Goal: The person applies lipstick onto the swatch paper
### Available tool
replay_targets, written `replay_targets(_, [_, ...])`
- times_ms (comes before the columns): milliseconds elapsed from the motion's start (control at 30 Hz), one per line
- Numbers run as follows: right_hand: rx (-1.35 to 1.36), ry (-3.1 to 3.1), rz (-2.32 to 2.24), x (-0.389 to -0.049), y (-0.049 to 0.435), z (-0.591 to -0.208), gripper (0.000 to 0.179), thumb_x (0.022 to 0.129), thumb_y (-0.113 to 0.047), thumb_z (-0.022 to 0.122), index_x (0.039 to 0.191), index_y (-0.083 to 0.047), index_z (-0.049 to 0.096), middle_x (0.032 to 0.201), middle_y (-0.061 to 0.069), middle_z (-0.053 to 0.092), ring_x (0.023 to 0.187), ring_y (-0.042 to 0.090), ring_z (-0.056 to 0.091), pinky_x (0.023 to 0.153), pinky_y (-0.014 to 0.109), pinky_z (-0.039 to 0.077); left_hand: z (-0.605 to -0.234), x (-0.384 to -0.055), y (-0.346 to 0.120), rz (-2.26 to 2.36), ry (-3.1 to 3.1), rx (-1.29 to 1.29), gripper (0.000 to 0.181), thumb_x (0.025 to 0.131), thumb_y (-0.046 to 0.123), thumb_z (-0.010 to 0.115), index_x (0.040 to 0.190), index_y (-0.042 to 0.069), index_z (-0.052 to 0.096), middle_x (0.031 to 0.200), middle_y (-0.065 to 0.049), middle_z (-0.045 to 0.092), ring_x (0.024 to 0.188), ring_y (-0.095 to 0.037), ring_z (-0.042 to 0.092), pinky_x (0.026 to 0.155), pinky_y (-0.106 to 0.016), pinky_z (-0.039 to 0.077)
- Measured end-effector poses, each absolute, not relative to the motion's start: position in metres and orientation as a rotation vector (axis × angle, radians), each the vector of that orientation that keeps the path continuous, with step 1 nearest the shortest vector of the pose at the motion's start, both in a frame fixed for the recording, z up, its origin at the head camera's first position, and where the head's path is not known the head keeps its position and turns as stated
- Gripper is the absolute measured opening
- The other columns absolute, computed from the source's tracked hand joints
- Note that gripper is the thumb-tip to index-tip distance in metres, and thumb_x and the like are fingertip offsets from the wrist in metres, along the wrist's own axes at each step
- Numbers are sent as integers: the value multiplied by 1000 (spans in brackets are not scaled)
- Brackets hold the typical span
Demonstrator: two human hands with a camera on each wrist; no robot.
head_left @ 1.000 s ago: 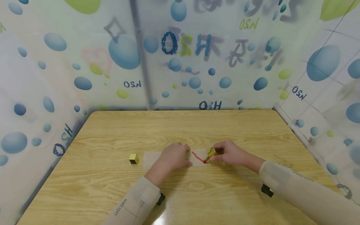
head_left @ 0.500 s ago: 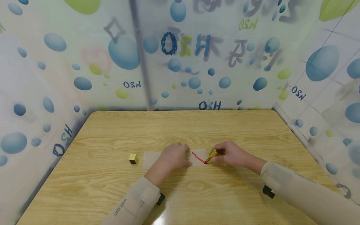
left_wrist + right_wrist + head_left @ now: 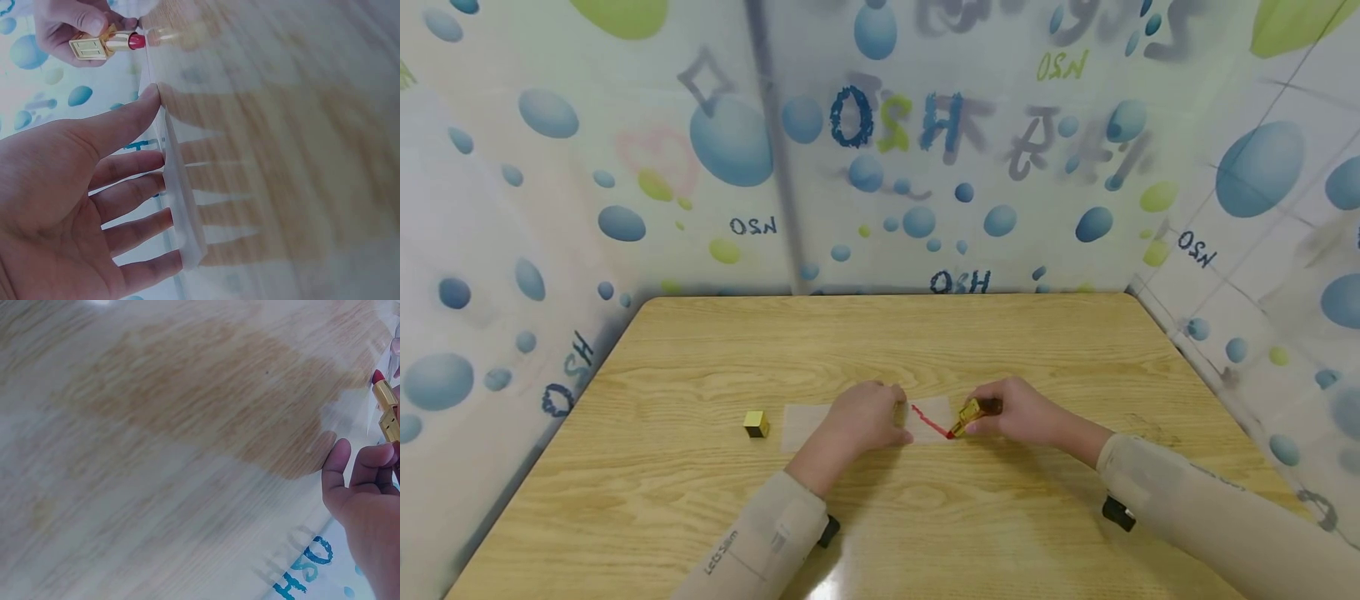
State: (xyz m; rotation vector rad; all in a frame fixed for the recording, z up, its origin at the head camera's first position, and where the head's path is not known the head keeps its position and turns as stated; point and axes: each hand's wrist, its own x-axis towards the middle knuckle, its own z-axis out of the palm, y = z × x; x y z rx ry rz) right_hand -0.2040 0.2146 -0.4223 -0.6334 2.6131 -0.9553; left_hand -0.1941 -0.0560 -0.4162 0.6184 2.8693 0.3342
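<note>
My right hand (image 3: 1017, 408) holds a gold lipstick (image 3: 970, 410) by its case, tilted, with the red tip (image 3: 137, 41) down at the right end of a pale strip of paper (image 3: 803, 425). A jagged red line (image 3: 929, 419) runs across that end of the strip to the tip. Spread and fairly straight, the fingers of my left hand (image 3: 863, 417) rest on the middle of the strip, covering part of it. In the left wrist view the fingertips touch the paper (image 3: 185, 212). At the right wrist view's edge, the lipstick (image 3: 385, 394) is partly cut off.
A small gold cube-shaped cap (image 3: 756, 424) stands on the wooden table (image 3: 700, 350), left of the strip. Behind the table hangs a bubble-patterned curtain (image 3: 880, 225), which also runs along both sides.
The right hand and lipstick have moved slightly right and toward me, and the red line reaches a little further. My left hand has stayed in place.
</note>
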Motion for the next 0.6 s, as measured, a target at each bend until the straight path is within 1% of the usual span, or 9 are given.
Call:
replay_targets(200, [-626,2590,-980,-201,218,-422,18,95,-24,82,110,-13,78,87,-1,67,75,13,53,62,24,44,-415,-194,-55,332,2862,613,61,88,44,88,137,12,70,137,-12,72,129,-31,67,109,-46,55])
replay_targets(400, [-634,2594,-989,-200,218,-423,20,96,-24,81,110,-11,78,88,0,67,76,13,53,63,25,44,-414,-193,-55,330,2859,610,61,89,44,87,137,13,70,136,-12,72,128,-31,67,109,-46,55])
replay_targets(600, [-563,2595,-1051,-202,222,-424,20,95,-26,82,110,-13,78,92,1,69,80,15,55,66,26,47,-414,-195,-56,319,2853,625,60,89,44,87,137,13,70,136,-11,73,128,-30,67,109,-45,55])
